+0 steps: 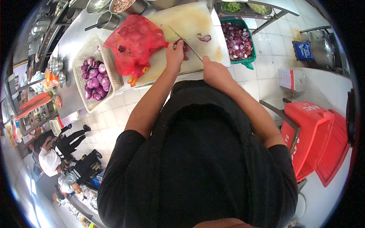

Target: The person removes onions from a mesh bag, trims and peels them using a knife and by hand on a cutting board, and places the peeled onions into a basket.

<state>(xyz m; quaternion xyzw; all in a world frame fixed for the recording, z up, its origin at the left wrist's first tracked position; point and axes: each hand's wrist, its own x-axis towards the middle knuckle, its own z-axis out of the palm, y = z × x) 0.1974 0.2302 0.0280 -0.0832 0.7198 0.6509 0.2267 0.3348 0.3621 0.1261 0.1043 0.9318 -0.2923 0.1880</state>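
On the pale cutting board (195, 19), my left hand (175, 57) is closed around a red onion (185, 48), which its fingers partly hide. My right hand (216, 72) grips the handle of a knife (190, 46); the blade points up and left, across the board beside the onion. To the right of the blade lies a piece of onion skin (205, 38). A red mesh bag (135, 41) rests on the board's left part, close to my left hand. Left of the bag, a white basket (79, 72) holds several peeled red onions (95, 79).
A green crate (248, 62) with onion peelings stands beyond the board's right edge. Metal bowls (127, 7) and a pot (108, 21) sit at the back left. A red bin (304, 133) is at right. Several people (49, 161) stand at far left.
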